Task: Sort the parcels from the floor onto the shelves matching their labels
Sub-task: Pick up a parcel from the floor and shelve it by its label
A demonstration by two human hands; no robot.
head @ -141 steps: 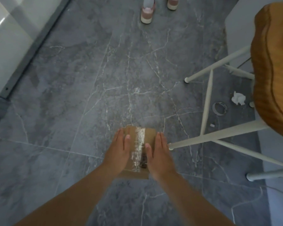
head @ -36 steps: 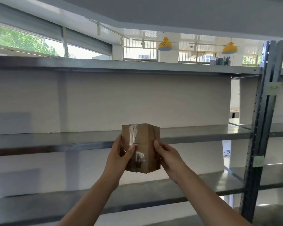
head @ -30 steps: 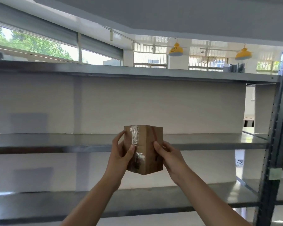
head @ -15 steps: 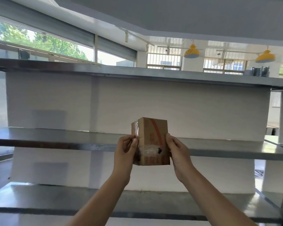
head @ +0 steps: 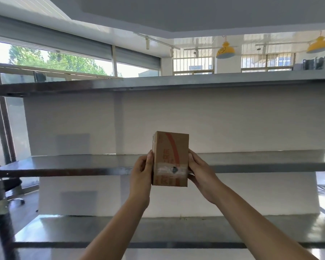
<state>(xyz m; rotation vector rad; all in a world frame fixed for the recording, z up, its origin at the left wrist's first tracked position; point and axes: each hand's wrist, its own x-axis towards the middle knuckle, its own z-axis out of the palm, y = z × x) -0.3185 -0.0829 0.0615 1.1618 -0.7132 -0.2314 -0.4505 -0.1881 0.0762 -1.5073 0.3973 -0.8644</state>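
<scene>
You hold the parcel [head: 170,159] upright between your left hand [head: 141,173] and right hand [head: 200,170], fingers pressed on its sides, in front of the middle shelf [head: 68,163]. All shelves in view look bare, so placing is not yet done.

Two yellow pendant lamps [head: 225,51] hang up top right, big windows [head: 51,60] show green trees [head: 68,62], and an office chair base [head: 15,200] sits low left.

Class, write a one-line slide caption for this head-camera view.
Both hands, left and right, hold a taped cardboard parcel upright before bare metal shelves.
</scene>
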